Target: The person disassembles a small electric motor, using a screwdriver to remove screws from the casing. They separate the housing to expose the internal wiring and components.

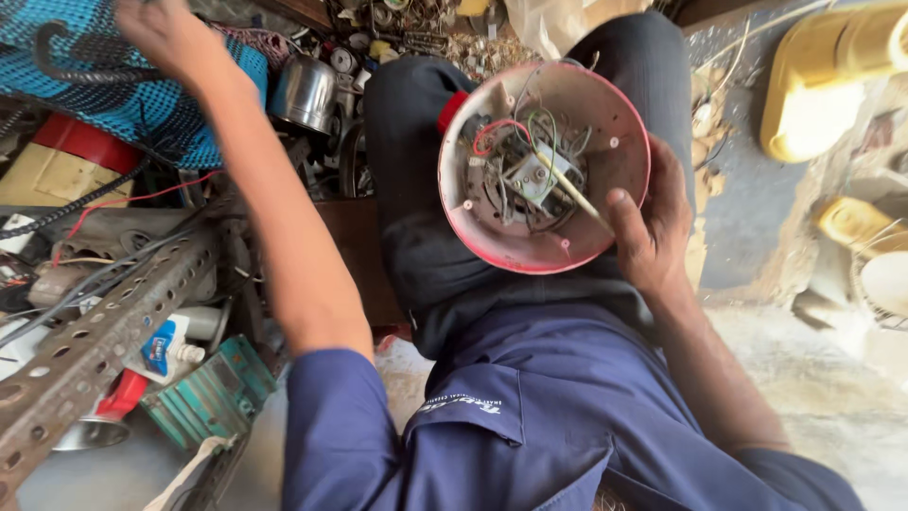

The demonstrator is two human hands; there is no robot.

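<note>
I had the red round housing (544, 166) on my lap, open side up, wires and a small metal part inside. My right hand (653, 222) gripped its rim. My left hand (170, 38) reached to blue mesh (113, 95); grip unclear. A white-blue tube (170, 348) lay lower left.

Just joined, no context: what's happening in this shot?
A seated person rests a round red appliance base on their lap, open underside up, wiring and a small motor exposed. Their right hand grips its rim. Their left hand reaches to a blue woven bag among clutter, beside a steel pot and a perforated metal bar.
</note>
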